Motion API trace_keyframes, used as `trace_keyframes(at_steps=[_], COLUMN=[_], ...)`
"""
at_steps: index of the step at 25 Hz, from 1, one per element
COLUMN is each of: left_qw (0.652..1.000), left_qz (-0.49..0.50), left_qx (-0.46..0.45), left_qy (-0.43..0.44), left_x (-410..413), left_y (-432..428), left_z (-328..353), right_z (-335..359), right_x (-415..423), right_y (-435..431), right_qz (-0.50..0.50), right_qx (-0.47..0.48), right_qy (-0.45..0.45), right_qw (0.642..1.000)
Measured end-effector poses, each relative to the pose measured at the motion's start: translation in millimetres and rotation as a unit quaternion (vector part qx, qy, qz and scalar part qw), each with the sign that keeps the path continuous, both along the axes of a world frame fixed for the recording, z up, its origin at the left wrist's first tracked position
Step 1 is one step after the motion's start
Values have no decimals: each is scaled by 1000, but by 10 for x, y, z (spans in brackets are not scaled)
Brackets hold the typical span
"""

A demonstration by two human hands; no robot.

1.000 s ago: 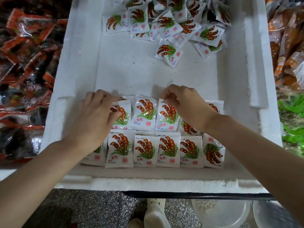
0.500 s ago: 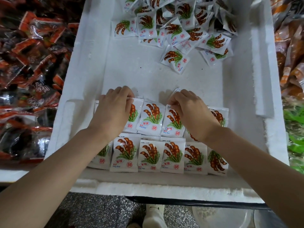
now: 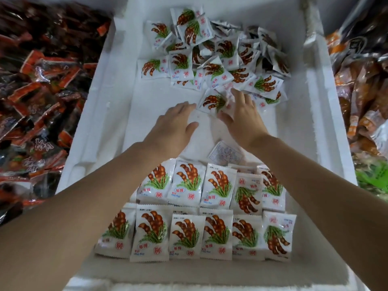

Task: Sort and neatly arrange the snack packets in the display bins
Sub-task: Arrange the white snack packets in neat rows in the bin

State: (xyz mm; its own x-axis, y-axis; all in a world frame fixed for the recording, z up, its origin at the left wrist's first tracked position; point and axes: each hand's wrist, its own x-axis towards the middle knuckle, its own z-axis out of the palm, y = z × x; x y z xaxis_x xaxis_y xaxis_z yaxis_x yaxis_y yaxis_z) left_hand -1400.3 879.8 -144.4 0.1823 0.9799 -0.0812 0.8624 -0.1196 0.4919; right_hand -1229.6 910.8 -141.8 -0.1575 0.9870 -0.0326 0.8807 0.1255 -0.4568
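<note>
A white foam bin (image 3: 98, 114) holds white snack packets printed with brown pods and green leaves. Two neat rows of packets (image 3: 189, 234) lie at the near end. One packet (image 3: 225, 153) lies face down behind the back row. A loose heap of packets (image 3: 212, 59) fills the far end. My left hand (image 3: 176, 124) hovers over the bare bin floor with fingers stretched out, holding nothing. My right hand (image 3: 241, 116) reaches to the near edge of the heap, its thumb and fingers spread around a single packet (image 3: 212, 101); the grip is blurred.
A bin of red and black snack packets (image 3: 37, 97) lies to the left. Orange-brown packets (image 3: 363, 97) fill the bin on the right, with green packets (image 3: 373, 177) below them. The foam bin's thick front rim (image 3: 189, 276) is close to me.
Both hands have left the back row of arranged packets and moved forward across the bin to the loose heap. The view has tilted toward the far end.
</note>
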Motion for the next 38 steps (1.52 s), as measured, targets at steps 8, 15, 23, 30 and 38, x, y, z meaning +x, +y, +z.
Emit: trace_keyframes(at_steps=[8,15,23,30,38], left_qw=[991,979,959,936,890], left_qz=[-14,-10,98,157,223], left_qx=[75,42,8,-26,-85], left_qy=[-113,-201,-264,-312,-390], left_x=[164,279,413,554,660], left_y=[258,67,100,130,72], left_z=[48,151,98,47,5], right_z=[140,314,137,175,10], right_x=[13,368,680,718,588], right_y=[30,91,668,668,307], right_qz=[-16,4,-89,-93,-40], right_qx=[15,109,97,2,55], right_qy=[218,225,21,-9,-74], right_qw=[976,968,991,996,995])
